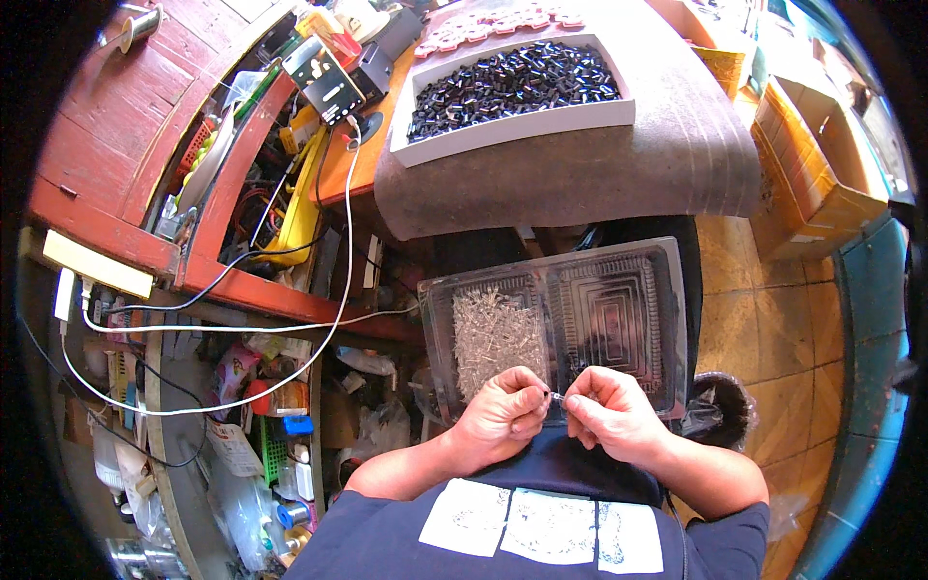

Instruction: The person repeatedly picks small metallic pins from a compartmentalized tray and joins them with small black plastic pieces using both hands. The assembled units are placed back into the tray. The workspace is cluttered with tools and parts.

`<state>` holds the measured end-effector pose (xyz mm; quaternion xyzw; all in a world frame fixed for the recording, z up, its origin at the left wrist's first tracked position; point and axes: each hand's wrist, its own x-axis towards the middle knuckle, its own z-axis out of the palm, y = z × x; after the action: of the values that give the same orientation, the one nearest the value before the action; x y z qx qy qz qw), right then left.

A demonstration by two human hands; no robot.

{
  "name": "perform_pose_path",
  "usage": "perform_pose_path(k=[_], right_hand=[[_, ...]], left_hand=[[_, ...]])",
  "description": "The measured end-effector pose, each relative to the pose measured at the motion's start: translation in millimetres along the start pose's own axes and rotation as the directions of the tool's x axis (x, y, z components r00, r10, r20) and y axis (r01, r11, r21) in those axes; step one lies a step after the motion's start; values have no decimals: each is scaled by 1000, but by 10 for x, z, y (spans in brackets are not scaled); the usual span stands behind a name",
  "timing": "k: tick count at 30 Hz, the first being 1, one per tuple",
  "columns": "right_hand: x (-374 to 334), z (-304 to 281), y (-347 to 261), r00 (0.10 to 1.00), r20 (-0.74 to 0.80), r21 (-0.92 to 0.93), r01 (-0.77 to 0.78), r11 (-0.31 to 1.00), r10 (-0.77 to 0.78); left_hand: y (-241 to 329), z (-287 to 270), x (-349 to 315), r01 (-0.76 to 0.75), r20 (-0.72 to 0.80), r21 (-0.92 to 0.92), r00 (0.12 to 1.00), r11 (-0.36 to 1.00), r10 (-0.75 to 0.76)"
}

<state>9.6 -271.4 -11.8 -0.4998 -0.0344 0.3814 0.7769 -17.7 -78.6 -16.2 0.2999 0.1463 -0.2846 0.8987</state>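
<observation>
My left hand (503, 411) and my right hand (607, 411) meet in front of my lap, each with thumb and finger pinched. Between the fingertips shows a small part (556, 395), pale and glassy with a dark end toward the left hand. It is too small to name, and whether it is one piece or two I cannot tell. Just beyond the hands, a clear plastic clamshell box (681, 329) lies open on my lap. Its left half holds a heap of small clear thin pieces (498, 333); the bare ridged right half (614, 314) sits beside it.
A white shallow tray (522, 126) of small black pieces stands on a cloth-covered table (677, 159), with red-and-white pieces (498, 27) behind. A phone (324, 79) stands at left, its white cable (346, 261) looping down. Cardboard boxes (812, 164) and a bin (725, 411) are at right.
</observation>
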Motion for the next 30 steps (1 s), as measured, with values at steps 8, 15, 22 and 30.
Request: perform_pose_path(k=[8, 15, 22, 30], right_hand=[[-2, -30, -9, 998, 45, -127, -31, 991, 37], [1, -10, 32, 998, 48, -160, -33, 986, 42], [20, -67, 61, 995, 17, 64, -103, 993, 102], [7, -197, 94, 999, -31, 453, -14, 891, 32]], left_hand=[[-23, 32, -13, -133, -87, 359, 981, 924, 175], [-26, 62, -22, -117, -96, 576, 973, 809, 209], [-66, 8, 47, -113, -107, 375, 981, 920, 164], [-38, 13, 130, -99, -135, 104, 984, 990, 112]])
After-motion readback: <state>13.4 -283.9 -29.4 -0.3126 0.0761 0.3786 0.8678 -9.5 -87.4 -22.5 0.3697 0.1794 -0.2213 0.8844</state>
